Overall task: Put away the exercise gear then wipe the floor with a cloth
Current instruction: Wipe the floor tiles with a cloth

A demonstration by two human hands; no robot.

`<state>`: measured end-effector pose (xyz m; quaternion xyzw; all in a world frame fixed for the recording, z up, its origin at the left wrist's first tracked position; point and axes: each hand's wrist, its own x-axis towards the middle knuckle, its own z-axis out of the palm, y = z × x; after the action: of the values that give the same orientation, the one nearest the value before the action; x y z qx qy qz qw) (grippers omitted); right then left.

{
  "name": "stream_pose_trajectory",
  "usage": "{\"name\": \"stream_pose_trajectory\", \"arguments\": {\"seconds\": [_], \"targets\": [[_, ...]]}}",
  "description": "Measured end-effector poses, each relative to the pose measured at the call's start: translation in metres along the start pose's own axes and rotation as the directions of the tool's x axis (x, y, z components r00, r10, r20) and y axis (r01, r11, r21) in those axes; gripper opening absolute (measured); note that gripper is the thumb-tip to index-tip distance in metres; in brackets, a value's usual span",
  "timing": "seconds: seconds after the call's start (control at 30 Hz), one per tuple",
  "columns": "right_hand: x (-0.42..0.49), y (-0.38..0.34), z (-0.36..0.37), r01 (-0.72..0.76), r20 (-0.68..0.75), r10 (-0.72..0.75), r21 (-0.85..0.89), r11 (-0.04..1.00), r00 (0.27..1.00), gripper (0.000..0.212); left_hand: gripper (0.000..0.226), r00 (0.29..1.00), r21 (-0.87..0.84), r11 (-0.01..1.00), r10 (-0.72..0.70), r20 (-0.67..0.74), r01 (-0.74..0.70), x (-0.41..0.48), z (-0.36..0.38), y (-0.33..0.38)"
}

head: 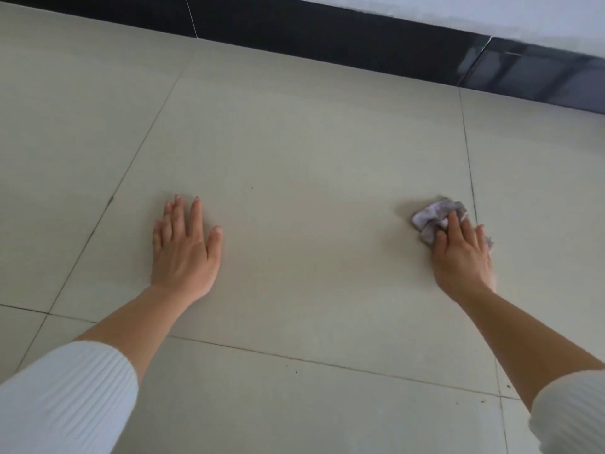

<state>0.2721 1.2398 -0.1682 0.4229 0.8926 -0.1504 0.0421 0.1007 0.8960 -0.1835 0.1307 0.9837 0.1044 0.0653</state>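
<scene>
The cloth [432, 216] is a small grey-lilac rag, crumpled into a loose wad at the middle right of the frame. It lies on the floor [311, 191], just left of a dark grout line [469, 165]. It looks light, soft and limp, so it will likely bunch and slip rather than slide as a flat pad. The surest hold is probably from above, palm bearing down on the middle of the wad with the fingertips hooked over its far edge.

The right hand [461, 253] covers the nearer half of the cloth, palm down. Its fingers lie close together and bend lightly over the wad, and the thumb closes on it from the left, gripping it against the tile. A scrap of cloth shows past the hand's right edge.

The left hand [185, 247] rests flat on the tile at centre left, well apart from the cloth, fingers straight and slightly spread, apparently as a prop. Both forearms reach up from white ribbed sleeves [65, 398] at the bottom corners. A dark skirting [327, 37] runs across the top. No exercise gear is in view.
</scene>
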Motion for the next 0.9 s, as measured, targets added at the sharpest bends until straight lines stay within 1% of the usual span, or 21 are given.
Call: {"name": "stream_pose_trajectory", "arguments": {"seconds": [0.1, 0.13, 0.2, 0.27, 0.33, 0.4, 0.43, 0.5, 0.53, 0.6, 0.67, 0.73, 0.77, 0.8, 0.83, 0.87, 0.9], "targets": [[0.032, -0.017, 0.001, -0.171, -0.026, 0.172, 0.035, 0.985, 0.985, 0.053, 0.063, 0.995, -0.012, 1.0, 0.005, -0.102, -0.006, 0.007, 0.008, -0.004], [0.041, -0.029, 0.004, -0.2, -0.033, 0.202, 0.044, 0.979, 0.979, 0.053, 0.064, 0.993, -0.025, 1.0, 0.007, -0.115, -0.01, 0.007, 0.009, -0.005], [0.055, -0.06, 0.013, -0.178, -0.047, 0.181, 0.062, 0.982, 0.982, 0.054, 0.065, 0.992, -0.022, 1.0, 0.01, -0.124, -0.012, 0.006, 0.011, -0.007], [0.065, -0.098, 0.023, -0.065, -0.047, 0.069, 0.07, 0.995, 0.997, 0.055, 0.066, 0.99, -0.016, 1.0, 0.011, -0.14, -0.013, 0.008, 0.01, -0.006], [0.066, -0.141, 0.033, 0.096, -0.01, -0.095, 0.066, 0.993, 0.995, 0.056, 0.066, 0.99, -0.011, 1.0, 0.005, -0.143, -0.006, 0.009, 0.01, -0.006], [0.055, -0.182, 0.045, 0.258, 0.038, -0.261, 0.071, 0.964, 0.965, 0.055, 0.066, 0.99, -0.016, 1.0, 0.001, -0.144, -0.003, 0.008, 0.01, -0.006], [0.045, -0.198, 0.052, 0.341, 0.058, -0.346, 0.08, 0.937, 0.936, 0.054, 0.066, 0.989, -0.019, 1.0, 0.001, -0.145, -0.004, 0.008, 0.01, -0.007], [0.02, -0.221, 0.065, 0.521, 0.08, -0.528, 0.09, 0.849, 0.846, 0.053, 0.064, 0.988, -0.019, 1.0, 0.007, -0.157, -0.01, 0.008, 0.01, -0.007], [0.006, -0.225, 0.071, 0.615, 0.077, -0.621, 0.093, 0.783, 0.78, 0.054, 0.063, 0.986, -0.02, 1.0, 0.011, -0.164, -0.014, 0.008, 0.01, -0.007], [-0.019, -0.22, 0.075, 0.767, 0.105, -0.775, 0.111, 0.632, 0.624, 0.058, 0.061, 0.986, -0.024, 1.0, 0.009, -0.169, -0.013, 0.009, 0.01, -0.007], [-0.036, -0.195, 0.072, 0.875, 0.165, -0.876, 0.106, 0.472, 0.453, 0.052, 0.061, 0.987, -0.027, 1.0, -0.003, -0.16, -0.001, 0.009, 0.009, -0.007], [-0.035, -0.161, 0.06, 0.941, 0.226, -0.93, 0.107, 0.321, 0.291, 0.045, 0.061, 0.99, -0.025, 1.0, -0.013, -0.142, 0.01, 0.009, 0.009, -0.007], [-0.025, -0.144, 0.055, 0.956, 0.234, -0.941, 0.104, 0.275, 0.245, 0.044, 0.061, 0.991, -0.02, 1.0, -0.014, -0.134, 0.012, 0.009, 0.008, -0.006], [-0.011, -0.13, 0.048, 0.958, 0.23, -0.941, 0.085, 0.274, 0.248, 0.043, 0.061, 0.992, -0.016, 1.0, -0.015, -0.127, 0.013, 0.009, 0.008, -0.006], [0.005, -0.115, 0.042, 0.944, 0.202, -0.93, 0.057, 0.326, 0.309, 0.044, 0.062, 0.993, -0.012, 1.0, -0.016, -0.119, 0.015, 0.01, 0.008, -0.006], [0.024, -0.1, 0.037, 0.906, 0.148, -0.898, 0.022, 0.422, 0.414, 0.046, 0.062, 0.994, -0.008, 1.0, -0.017, -0.111, 0.016, 0.01, 0.008, -0.006], [0.043, -0.089, 0.031, 0.834, 0.089, -0.83, -0.005, 0.552, 0.55, 0.049, 0.062, 0.994, -0.005, 1.0, -0.019, -0.105, 0.019, 0.01, 0.008, -0.006]]}}
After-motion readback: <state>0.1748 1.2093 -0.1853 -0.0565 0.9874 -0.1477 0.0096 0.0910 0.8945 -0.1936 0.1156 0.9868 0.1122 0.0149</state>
